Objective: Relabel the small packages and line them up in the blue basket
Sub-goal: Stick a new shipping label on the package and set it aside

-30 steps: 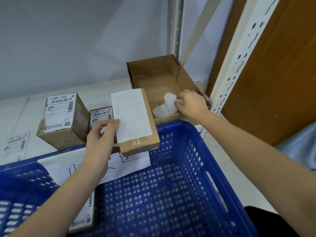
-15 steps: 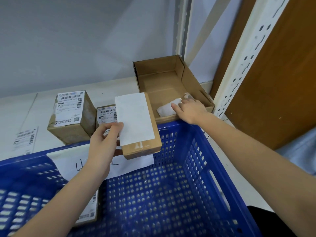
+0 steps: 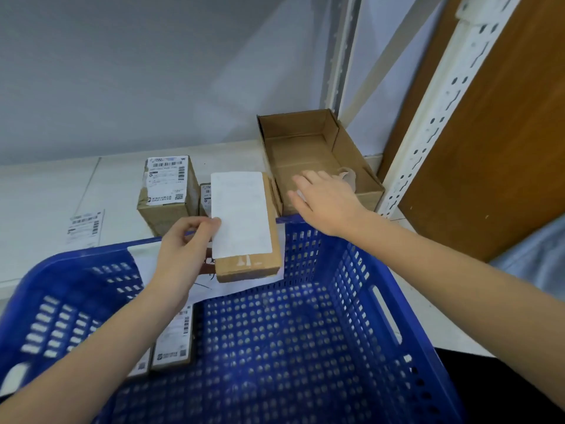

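**Package held over the basket's far rim, right hand spread above the open box**

The blue basket (image 3: 351,301) fills the lower part of your view, its far rim against the white shelf (image 3: 46,194). Inside it, at the left near your forearm, labelled packages (image 3: 174,341) lie flat on the perforated floor, and a white sheet with handwriting (image 3: 244,286) hangs on the inside of the far wall.

Behind the basket's right corner sits an open cardboard box (image 3: 351,148) with a curl of clear backing paper (image 3: 348,175) in its near right corner.

Your left hand (image 3: 183,249) grips the small brown package (image 3: 247,264) by its left edge, fingers curled round it and thumb on the blank white label (image 3: 238,212) that covers most of its top face. You hold it just above the basket's far rim (not yet inside).

Your right hand (image 3: 324,200) hovers over the near wall of the open box, fingers straight and spread, holding nothing.

On the shelf to the left stand two more packages: a taller one (image 3: 166,191) with a printed label on top, and a smaller one (image 3: 205,197) mostly hidden behind the package you hold. Further left, a loose printed label (image 3: 84,224) lies flat on the shelf.
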Demonstrator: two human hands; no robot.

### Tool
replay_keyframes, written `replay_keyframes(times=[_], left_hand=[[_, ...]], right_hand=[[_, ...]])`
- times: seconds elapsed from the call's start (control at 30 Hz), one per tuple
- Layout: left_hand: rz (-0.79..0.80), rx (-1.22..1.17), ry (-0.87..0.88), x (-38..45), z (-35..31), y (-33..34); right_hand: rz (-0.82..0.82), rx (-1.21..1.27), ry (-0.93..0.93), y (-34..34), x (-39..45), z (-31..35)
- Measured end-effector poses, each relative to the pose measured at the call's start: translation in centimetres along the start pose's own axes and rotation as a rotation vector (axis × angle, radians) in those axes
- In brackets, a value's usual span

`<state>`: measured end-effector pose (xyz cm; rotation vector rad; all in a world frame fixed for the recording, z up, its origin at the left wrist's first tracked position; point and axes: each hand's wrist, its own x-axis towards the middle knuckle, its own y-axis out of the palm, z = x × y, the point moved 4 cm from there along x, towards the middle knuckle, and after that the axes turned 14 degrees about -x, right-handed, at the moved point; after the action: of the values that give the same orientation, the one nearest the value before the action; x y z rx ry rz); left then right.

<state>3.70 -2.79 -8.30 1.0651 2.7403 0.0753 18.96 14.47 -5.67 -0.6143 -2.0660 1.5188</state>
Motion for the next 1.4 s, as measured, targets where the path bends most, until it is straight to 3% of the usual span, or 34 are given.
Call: replay_keyframes(times=[0.17, 0.3, 0.6, 0.87, 1.1, 1.4], left_hand=[[0.022, 0.054, -0.036, -2.2, -0.9, -3.2], [0.037, 0.034, -0.08, -4.4, -0.9, -5.3], [0.024, 0.043, -0.091, -7.9, -0.3, -8.8], [0.02, -0.061, -0.21, -8.3, 1.4, -9.2], [0.045, -0.098, -0.199, -7.6, 1.1, -9.0], [0.097, -0.113, -0.207, -7.3, 1.5, -8.3]], right_hand=[[-0.026, 0.037, -0.066, -2.6, -4.4, 3.5], [0.055, 0.201, -0.05, -4.3, -7.7, 6.8], [0.323, 1.2, 0.175, -3.7, -12.0, 13.8], [0.319, 1.561, 0.337, -1.7, -12.1, 14.8], [0.262, 1.673, 0.362, -1.4, -11.5, 14.6], [0.157, 1.633, 0.338, -1.0, -11.5, 14.2]])
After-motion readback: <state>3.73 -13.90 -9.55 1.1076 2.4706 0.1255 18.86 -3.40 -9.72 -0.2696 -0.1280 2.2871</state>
